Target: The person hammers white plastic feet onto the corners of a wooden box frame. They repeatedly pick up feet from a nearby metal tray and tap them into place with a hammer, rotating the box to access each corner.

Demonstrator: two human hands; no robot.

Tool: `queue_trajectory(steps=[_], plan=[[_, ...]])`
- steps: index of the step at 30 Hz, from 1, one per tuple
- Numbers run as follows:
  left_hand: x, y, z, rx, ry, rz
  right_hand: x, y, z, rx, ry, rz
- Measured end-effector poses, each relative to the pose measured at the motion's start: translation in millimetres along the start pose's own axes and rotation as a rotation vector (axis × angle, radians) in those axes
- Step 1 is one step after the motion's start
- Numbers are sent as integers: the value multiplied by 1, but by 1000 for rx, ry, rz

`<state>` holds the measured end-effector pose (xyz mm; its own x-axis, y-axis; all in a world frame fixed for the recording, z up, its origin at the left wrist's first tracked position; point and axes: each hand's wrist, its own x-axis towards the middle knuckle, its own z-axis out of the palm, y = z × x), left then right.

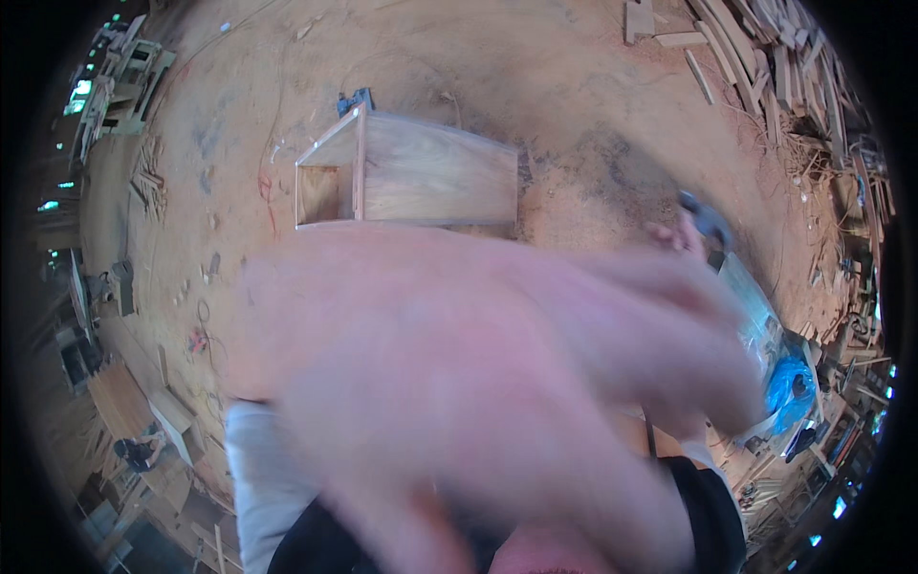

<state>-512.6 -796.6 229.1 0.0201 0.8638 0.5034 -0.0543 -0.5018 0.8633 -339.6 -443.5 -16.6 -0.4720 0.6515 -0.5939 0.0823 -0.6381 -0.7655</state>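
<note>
Skin blurred by motion, which I take for my raised left hand and arm [411, 344], fills the middle of the view close up. Its fingers cannot be made out, nor whether they hold anything. Beyond it at the right, the small blurred fingers of my right hand [677, 235] are closed at a dark grey hand tool [710, 223], whose exact kind is smeared. Ahead on the ground stands an open-ended wooden box [440, 172] with a panel on its side. Its near edge is hidden behind the blurred skin.
Behind the box lies a small dark tool [355, 101]. At the right are a plastic-wrapped board [751, 297] and a blue plastic bag [792, 392]. Timber offcuts [794, 67] heap at the far right. A person [139, 453] is beside boards [122, 397] at the left. Thin cords cross the dirt floor.
</note>
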Motion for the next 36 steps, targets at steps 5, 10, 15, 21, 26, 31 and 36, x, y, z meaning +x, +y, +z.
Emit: queue_trajectory(steps=[5, 10, 15, 21, 26, 31, 36], plan=[[77, 9, 18, -235, 0, 62, -41, -83, -100, 153, 225, -403], [115, -24, 19, -333, -26, 55, -89, -111, -155, 457, -17, -662], [154, -65, 38, -429, -96, 66, -107, -117, -181, 570, -219, -773], [169, -41, 66, -403, -160, 95, -112, -128, -161, 535, -129, -674], [76, -94, 66, 55, 57, -128, -99, -111, -104, 451, -407, -635], [-174, -186, 133, 440, 748, -1739, -88, -91, -66, 311, -312, -536], [-284, -204, 218, 77, 871, -1793, -61, -59, 16, 268, -459, -378]])
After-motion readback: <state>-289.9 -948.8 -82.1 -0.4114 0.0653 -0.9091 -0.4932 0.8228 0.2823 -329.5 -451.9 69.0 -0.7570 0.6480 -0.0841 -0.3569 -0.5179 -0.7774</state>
